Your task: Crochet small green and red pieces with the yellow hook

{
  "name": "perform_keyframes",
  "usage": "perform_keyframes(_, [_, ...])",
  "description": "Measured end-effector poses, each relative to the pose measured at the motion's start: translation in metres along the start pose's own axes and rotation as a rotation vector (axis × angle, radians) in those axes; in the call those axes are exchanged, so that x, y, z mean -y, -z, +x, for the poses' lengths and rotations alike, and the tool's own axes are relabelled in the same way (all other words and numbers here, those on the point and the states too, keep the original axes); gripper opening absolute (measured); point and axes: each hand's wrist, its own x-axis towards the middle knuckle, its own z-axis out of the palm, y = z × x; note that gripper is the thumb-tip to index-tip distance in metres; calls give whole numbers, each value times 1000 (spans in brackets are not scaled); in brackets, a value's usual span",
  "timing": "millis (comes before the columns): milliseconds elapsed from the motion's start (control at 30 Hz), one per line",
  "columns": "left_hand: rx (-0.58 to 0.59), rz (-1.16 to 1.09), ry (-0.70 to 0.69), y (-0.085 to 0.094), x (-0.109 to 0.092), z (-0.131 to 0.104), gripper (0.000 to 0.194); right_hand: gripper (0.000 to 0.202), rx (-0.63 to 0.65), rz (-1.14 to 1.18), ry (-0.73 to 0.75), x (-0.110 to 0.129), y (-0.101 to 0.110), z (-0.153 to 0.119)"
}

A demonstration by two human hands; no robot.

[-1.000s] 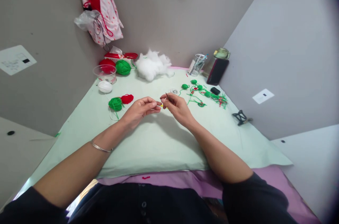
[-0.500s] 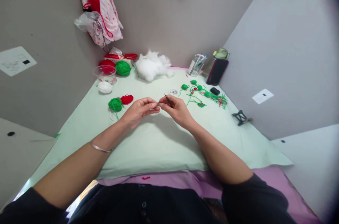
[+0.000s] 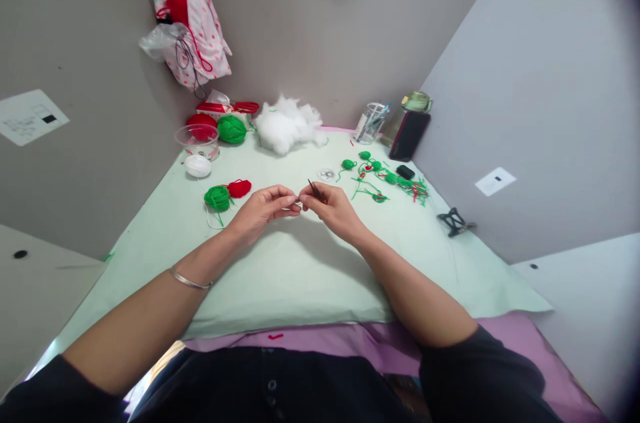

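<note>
My left hand (image 3: 270,204) is closed in a pinch, its thumb and fingertips meeting those of my other hand over the middle of the table. Whatever small thing sits between the fingertips is too tiny to make out. My right hand (image 3: 331,206) is closed too, with a small pair of dark, pointed scissors (image 3: 316,190) tucked in it, the tips sticking up past the fingers. Left of my hands lie a small green yarn ball (image 3: 217,198) and a red yarn bundle (image 3: 240,188).
White stuffing (image 3: 289,124) lies at the back. Green crocheted pieces with loose yarn ends (image 3: 391,178) spread on the right, near a phone (image 3: 410,135), a clear cup of pens (image 3: 371,123) and a black stand (image 3: 455,222). A clear tub (image 3: 197,142) stands at the left.
The scissors in my right hand have turned slightly, with their tips a little further left. Both hands stay together in nearly the same place.
</note>
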Motion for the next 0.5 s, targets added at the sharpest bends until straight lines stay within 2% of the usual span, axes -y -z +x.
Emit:
perform_keyframes(133, [-6, -2, 2, 0, 2, 1, 31, 20, 23, 58, -37, 0, 2, 1])
perform_keyframes(500, [-11, 2, -18, -1, 3, 1, 31, 30, -47, 67, -53, 1, 0, 1])
